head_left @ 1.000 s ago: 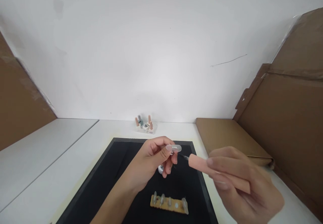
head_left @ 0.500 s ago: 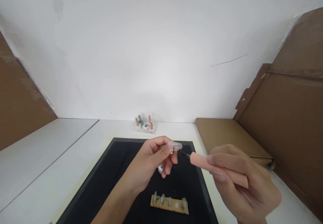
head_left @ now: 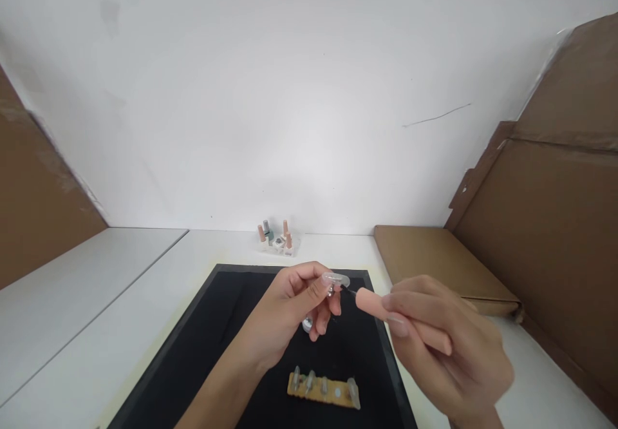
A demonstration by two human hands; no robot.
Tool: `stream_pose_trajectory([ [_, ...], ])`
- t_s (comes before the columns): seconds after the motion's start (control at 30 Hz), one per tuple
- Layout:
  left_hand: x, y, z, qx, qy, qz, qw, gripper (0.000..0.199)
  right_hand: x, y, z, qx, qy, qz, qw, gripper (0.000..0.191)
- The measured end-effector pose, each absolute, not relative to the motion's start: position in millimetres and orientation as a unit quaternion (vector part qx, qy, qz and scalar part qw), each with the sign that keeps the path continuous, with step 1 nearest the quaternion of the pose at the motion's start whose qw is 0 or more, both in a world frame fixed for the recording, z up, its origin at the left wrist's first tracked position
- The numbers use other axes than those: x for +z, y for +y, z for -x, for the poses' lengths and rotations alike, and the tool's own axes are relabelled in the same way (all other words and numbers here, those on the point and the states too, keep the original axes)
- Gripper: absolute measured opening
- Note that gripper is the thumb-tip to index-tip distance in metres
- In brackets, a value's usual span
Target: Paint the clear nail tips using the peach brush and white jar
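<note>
Between its thumb and fingers my left hand (head_left: 302, 300) pinches a clear, pale nail tip (head_left: 338, 279), with a small silvery piece just beneath it. My right hand (head_left: 447, 339) holds a pink-capped brush (head_left: 403, 321) like a pen. The dark bristles end at the nail tip's underside or edge; whether they touch it is too small to tell. Below the hands, a yellowish strip (head_left: 328, 391) carries several translucent nail tips upright or leaning. A small round silvery-white item (head_left: 307, 324) shows partly behind my left hand.
A black mat (head_left: 212, 326) with a grey border lies on the white table (head_left: 145, 287). Several small bottles with pink and grey-green caps stand in a clear holder (head_left: 294, 248) near the wall. A flat cardboard box (head_left: 434, 255) is at the right, with cardboard panels on both sides.
My right hand has moved left with the brush, bringing its bristles up to the nail tip. My left hand has hardly moved.
</note>
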State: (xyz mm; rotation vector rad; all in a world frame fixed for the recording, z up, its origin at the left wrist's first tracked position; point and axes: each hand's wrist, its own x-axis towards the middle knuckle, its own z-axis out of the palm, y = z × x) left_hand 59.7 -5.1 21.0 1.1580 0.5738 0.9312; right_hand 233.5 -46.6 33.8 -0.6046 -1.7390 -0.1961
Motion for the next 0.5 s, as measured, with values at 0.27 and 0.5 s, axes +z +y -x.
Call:
stream_pose_trajectory([
  [0.27, 21.3, -4.2, -55.0, 0.418, 0.259, -0.527, 0.693, 0.032, 29.5, -46.5, -234.2, -0.062, -0.737, 0.234, 0.631, 0.015],
  [0.5, 19.1, -4.9, -55.7, 0.422, 0.238, -0.534, 0.693, 0.029, 32.6, -47.3, -234.4, -0.081, -0.746, 0.265, 0.606, 0.014],
])
